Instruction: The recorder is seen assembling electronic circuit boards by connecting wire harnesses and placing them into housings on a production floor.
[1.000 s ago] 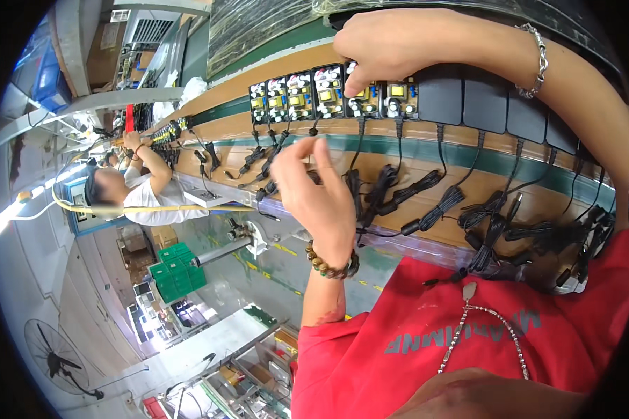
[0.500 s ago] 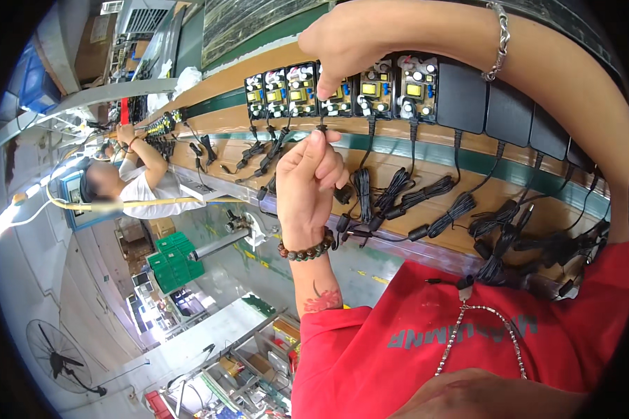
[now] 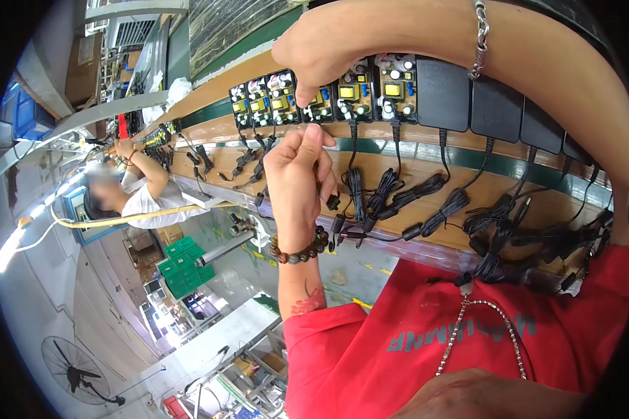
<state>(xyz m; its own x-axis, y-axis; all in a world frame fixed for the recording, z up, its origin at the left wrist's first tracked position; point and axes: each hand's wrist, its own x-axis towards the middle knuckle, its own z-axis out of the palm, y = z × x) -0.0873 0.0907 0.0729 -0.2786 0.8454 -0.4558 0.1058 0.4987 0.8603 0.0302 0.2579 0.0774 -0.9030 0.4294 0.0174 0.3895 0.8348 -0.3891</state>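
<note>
The bench ran far left. From my head, I saw my left hand curled closed, seemingly pinching a hidden cord near an open case. My right hand reached a finger there, grip unclear. Maybe I was fitting the cord; that called for steady pushing.

Across the chest of your red shirt runs a line of large dark lettering, upside down in this view; no other print is legible.
</note>
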